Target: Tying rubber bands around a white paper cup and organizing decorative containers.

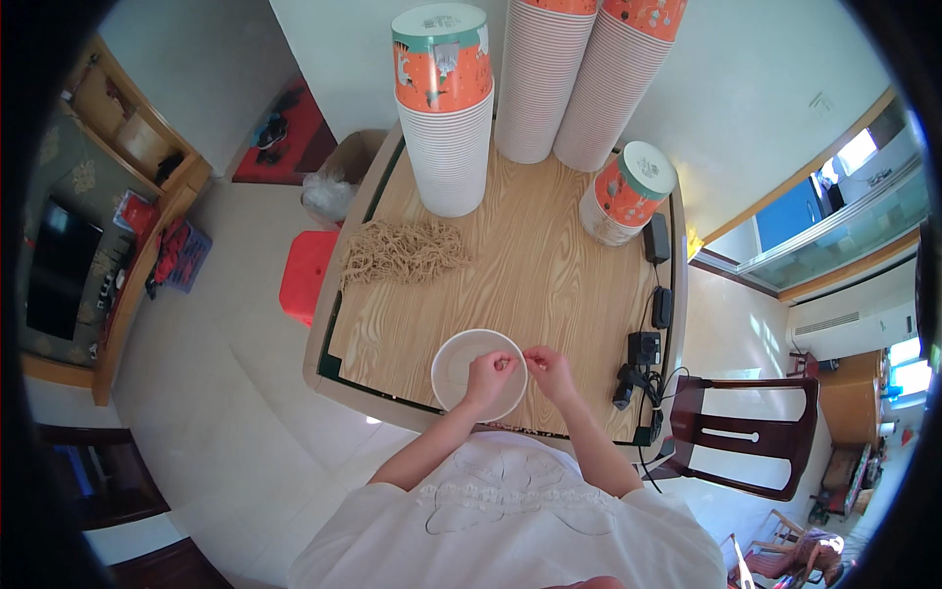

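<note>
A white paper bucket [453, 346] stands upright at the table's near edge, its mouth facing up. My left hand [491, 377] is over the mouth, fingers closed in a pinch near the right side of the rim. Just outside that rim is my right hand [549, 371], also pinched, its fingertips touching or nearly touching the edge. Whatever lies between the fingers is too small to make out. Farther back on the left lies a loose pile of tan paper cords [404, 251].
Tall stacks of nested paper buckets [446, 147] line the table's back, with a shorter stack [628, 196] at right. Black adapters and cables [645, 348] run along the right edge. A red stool [307, 275] stands left of the table, a dark wooden chair [746, 437] to the right.
</note>
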Demonstrator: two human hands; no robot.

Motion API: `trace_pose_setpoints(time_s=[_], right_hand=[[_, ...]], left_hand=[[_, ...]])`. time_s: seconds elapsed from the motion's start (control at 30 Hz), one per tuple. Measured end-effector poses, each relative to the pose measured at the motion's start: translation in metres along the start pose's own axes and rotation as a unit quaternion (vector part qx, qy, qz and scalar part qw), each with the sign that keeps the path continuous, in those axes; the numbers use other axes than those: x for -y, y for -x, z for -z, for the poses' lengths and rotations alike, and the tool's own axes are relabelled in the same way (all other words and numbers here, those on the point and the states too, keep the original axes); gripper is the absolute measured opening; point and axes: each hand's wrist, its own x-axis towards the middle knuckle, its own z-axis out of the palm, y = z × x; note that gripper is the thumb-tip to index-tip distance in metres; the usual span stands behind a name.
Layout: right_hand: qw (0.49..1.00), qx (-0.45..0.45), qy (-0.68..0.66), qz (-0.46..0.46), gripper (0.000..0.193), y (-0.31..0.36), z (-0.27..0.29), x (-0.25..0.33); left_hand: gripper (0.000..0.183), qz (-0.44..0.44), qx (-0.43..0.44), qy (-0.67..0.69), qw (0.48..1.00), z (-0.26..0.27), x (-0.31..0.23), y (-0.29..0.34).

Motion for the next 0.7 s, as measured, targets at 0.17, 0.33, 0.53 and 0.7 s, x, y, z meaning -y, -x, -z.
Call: trace_pose_setpoints(time_s=[0.17, 0.33, 0.53, 0.7], right_hand=[[1.000, 0.008, 0.020, 0.013, 0.015, -0.001, 0.000, -0.005], [0.999, 0.025, 0.045, 0.008, 0.013, -0.003, 0.005, -0.003], [0.995, 0.037, 0.093, -0.010, 0.015, -0.001, 0.005, 0.005], [0.997, 0.062, -0.033, 0.026, 0.015, -0.003, 0.003, -0.003]], left_hand=[[0.012, -0.023, -0.014, 0.021, 0.999, -0.004, 0.005, 0.000], [0.012, -0.013, -0.016, 0.007, 1.000, -0.006, 0.007, 0.000], [0.013, -0.008, -0.012, 0.027, 1.000, -0.007, 0.010, 0.003], [0.010, -0.011, -0.005, 0.022, 1.000, -0.005, 0.009, 0.001]])
